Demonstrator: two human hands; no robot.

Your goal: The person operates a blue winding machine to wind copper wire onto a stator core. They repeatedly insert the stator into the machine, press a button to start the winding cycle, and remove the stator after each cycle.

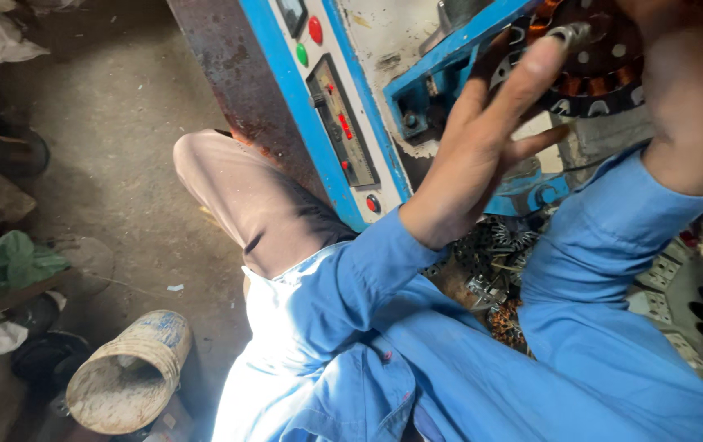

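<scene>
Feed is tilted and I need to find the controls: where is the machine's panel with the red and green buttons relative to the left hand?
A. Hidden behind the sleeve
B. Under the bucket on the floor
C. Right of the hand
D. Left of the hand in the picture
D: the panel with its red and green buttons lies picture-left of the left hand, whose fingers reach the wound stator.

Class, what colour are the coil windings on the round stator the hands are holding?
Copper-orange windings on the dark stator; head view.
</scene>
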